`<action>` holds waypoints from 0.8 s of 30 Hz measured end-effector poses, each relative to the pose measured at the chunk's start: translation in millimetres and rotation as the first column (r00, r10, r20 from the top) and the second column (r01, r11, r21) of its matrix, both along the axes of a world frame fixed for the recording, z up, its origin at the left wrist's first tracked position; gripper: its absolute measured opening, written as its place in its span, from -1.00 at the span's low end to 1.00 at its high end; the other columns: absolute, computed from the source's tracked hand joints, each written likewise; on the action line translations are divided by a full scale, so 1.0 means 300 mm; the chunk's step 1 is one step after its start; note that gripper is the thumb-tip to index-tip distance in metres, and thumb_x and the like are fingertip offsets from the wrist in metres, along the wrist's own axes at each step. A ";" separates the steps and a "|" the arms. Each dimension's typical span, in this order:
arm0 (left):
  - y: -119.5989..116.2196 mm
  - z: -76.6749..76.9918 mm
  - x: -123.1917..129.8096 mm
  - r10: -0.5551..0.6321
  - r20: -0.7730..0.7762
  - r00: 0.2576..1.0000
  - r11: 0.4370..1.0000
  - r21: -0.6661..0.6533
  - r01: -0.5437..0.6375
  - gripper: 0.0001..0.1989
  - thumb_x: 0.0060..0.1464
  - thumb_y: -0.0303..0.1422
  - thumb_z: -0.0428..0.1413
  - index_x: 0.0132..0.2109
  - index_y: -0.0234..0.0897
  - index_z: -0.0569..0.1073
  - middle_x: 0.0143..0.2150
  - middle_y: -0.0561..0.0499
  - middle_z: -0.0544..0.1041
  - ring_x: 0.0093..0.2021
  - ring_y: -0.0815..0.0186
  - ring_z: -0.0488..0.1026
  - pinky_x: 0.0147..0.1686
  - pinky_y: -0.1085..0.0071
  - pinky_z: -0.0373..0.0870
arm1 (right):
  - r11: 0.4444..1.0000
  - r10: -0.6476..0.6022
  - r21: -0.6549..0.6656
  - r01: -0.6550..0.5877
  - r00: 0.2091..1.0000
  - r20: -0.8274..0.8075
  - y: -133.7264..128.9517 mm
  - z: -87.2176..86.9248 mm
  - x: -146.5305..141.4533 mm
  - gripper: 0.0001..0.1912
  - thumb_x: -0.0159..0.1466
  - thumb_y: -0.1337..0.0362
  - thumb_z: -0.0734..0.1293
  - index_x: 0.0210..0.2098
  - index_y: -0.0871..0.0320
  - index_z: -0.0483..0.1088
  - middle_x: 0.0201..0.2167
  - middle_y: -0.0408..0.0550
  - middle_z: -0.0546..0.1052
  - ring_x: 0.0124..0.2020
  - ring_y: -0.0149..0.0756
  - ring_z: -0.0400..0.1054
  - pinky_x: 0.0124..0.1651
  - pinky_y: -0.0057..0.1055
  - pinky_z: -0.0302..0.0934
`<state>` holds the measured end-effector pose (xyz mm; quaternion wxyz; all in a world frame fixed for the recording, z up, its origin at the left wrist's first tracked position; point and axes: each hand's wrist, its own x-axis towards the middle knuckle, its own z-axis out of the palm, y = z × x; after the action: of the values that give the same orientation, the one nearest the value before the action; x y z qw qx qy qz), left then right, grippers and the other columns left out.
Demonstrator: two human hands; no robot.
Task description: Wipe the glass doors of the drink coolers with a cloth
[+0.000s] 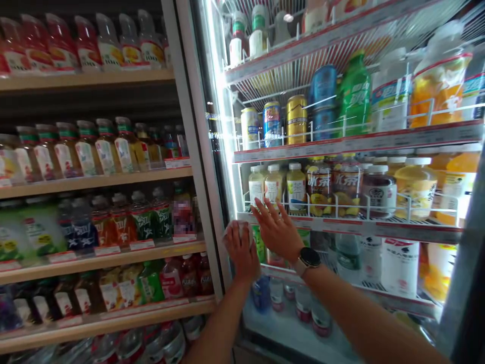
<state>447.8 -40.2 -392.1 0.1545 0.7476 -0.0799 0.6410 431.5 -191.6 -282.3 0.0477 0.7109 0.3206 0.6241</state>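
The spread fingers (267, 212) of the right hand (278, 232) lie flat on the tall glass door (341, 65) of a lit drinks refrigerator. The left hand (238, 253) has its fingers together, pressing a crumpled white cloth (232, 231) against the same pane, just beside the grey metal door frame (199, 151). A round-faced smartwatch (309, 260) circles the right wrist. Behind the door, white wire racks (359, 144) hold bottles and cans; left of it, pale wooden shelves (91, 182) carry rows of plastic drink bottles (85, 154).

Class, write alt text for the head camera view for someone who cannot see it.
The left hand, over a white cloth-like item, and the right hand, wearing a watch, press on a lit drinks cooler's glass door. Bottled drinks fill its shelves.
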 end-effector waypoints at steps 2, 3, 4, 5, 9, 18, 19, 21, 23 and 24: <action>0.004 -0.082 -0.020 -0.009 -0.015 1.000 0.999 0.044 0.009 -0.38 0.27 -0.47 -0.06 0.43 -0.14 0.03 0.50 -0.14 -0.09 0.48 0.02 -0.19 0.36 -0.15 -0.02 | 1.000 0.004 0.010 -0.004 1.000 0.010 0.001 0.001 0.000 -0.40 0.33 0.35 0.20 0.34 0.33 0.15 0.38 0.13 0.19 0.42 -0.03 -0.07 0.44 0.01 -0.30; 0.008 -0.112 -0.029 -0.022 -0.021 1.000 0.997 0.080 0.024 -0.37 0.27 -0.49 -0.07 0.43 -0.13 0.03 0.50 -0.13 -0.10 0.48 0.01 -0.18 0.36 -0.15 0.00 | 1.000 0.002 0.012 -0.003 1.000 0.014 0.002 0.001 0.000 -0.40 0.32 0.35 0.20 0.34 0.33 0.15 0.38 0.13 0.19 0.42 -0.02 -0.07 0.44 0.01 -0.30; 0.014 -0.127 -0.037 -0.039 -0.027 0.999 0.992 0.116 0.042 -0.37 0.26 -0.49 -0.07 0.42 -0.11 0.04 0.50 -0.12 -0.09 0.48 0.01 -0.17 0.35 -0.15 0.02 | 1.000 -0.002 0.011 0.001 1.000 0.014 0.002 0.001 0.000 -0.39 0.32 0.35 0.21 0.34 0.33 0.14 0.38 0.13 0.19 0.42 -0.02 -0.07 0.44 0.02 -0.30; 0.020 -0.124 -0.041 -0.055 -0.031 0.998 0.988 0.145 0.059 -0.38 0.26 -0.49 -0.07 0.42 -0.09 0.05 0.50 -0.10 -0.08 0.48 0.01 -0.16 0.35 -0.14 0.04 | 1.000 -0.005 0.008 0.005 1.000 0.014 0.002 0.001 0.001 -0.39 0.32 0.35 0.21 0.35 0.33 0.14 0.38 0.13 0.19 0.42 -0.01 -0.06 0.44 0.03 -0.30; 0.028 0.065 -0.026 -0.081 -0.044 0.996 0.988 0.130 0.086 -0.41 0.30 -0.42 -0.07 0.42 -0.04 0.06 0.50 -0.02 -0.11 0.48 0.08 -0.15 0.40 -0.04 -0.04 | 1.000 -0.008 -0.007 0.008 1.000 -0.001 0.001 -0.003 0.004 -0.38 0.32 0.34 0.21 0.35 0.33 0.12 0.39 0.14 0.17 0.42 -0.01 -0.06 0.43 0.03 -0.27; -0.029 0.258 0.005 -0.038 0.089 0.995 0.999 0.037 0.035 -0.47 0.32 -0.40 -0.10 0.40 -0.15 0.12 0.48 -0.09 -0.01 0.47 0.12 -0.11 0.39 0.02 -0.05 | 1.000 0.027 0.001 -0.027 1.000 -0.001 0.001 -0.015 0.018 -0.39 0.33 0.37 0.18 0.37 0.32 0.10 0.40 0.13 0.14 0.43 -0.01 -0.09 0.43 0.04 -0.26; -0.032 0.211 0.002 -0.043 0.084 0.996 0.998 0.046 0.039 -0.45 0.31 -0.41 -0.09 0.41 -0.15 0.10 0.48 -0.09 -0.01 0.47 0.11 -0.10 0.39 0.02 -0.05 | 1.000 0.022 0.001 -0.022 1.000 -0.003 0.001 -0.014 0.017 -0.38 0.34 0.37 0.18 0.37 0.32 0.09 0.40 0.12 0.14 0.44 -0.02 -0.10 0.43 0.04 -0.27; -0.033 0.097 -0.006 -0.051 0.066 0.997 0.997 0.063 0.047 -0.42 0.30 -0.43 -0.08 0.42 -0.13 0.07 0.49 -0.08 -0.04 0.47 0.10 -0.10 0.39 0.00 -0.06 | 1.000 0.012 0.000 -0.012 1.000 -0.002 0.001 -0.012 0.013 -0.38 0.34 0.36 0.18 0.38 0.32 0.08 0.40 0.12 0.13 0.44 -0.02 -0.11 0.44 0.04 -0.28; -0.031 -0.029 -0.018 -0.054 0.034 0.998 0.996 0.079 0.051 -0.39 0.28 -0.46 -0.06 0.42 -0.11 0.05 0.50 -0.07 -0.07 0.48 0.08 -0.13 0.39 -0.03 -0.06 | 1.000 0.010 0.004 -0.010 1.000 0.000 0.000 -0.010 0.010 -0.38 0.34 0.36 0.19 0.38 0.32 0.08 0.40 0.11 0.13 0.45 -0.03 -0.13 0.45 0.03 -0.30; -0.028 -0.093 -0.027 -0.052 0.015 0.999 0.995 0.087 0.050 -0.38 0.27 -0.47 -0.06 0.42 -0.12 0.04 0.50 -0.07 -0.09 0.48 0.07 -0.15 0.39 -0.04 -0.07 | 1.000 0.011 0.006 -0.011 1.000 -0.001 0.000 -0.010 0.009 -0.37 0.33 0.37 0.19 0.37 0.33 0.08 0.40 0.11 0.13 0.45 -0.03 -0.14 0.45 0.02 -0.32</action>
<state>439.7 -48.7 -419.9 0.1375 0.7459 -0.1281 0.6390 434.2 -191.7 -285.2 0.0421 0.7097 0.3226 0.6249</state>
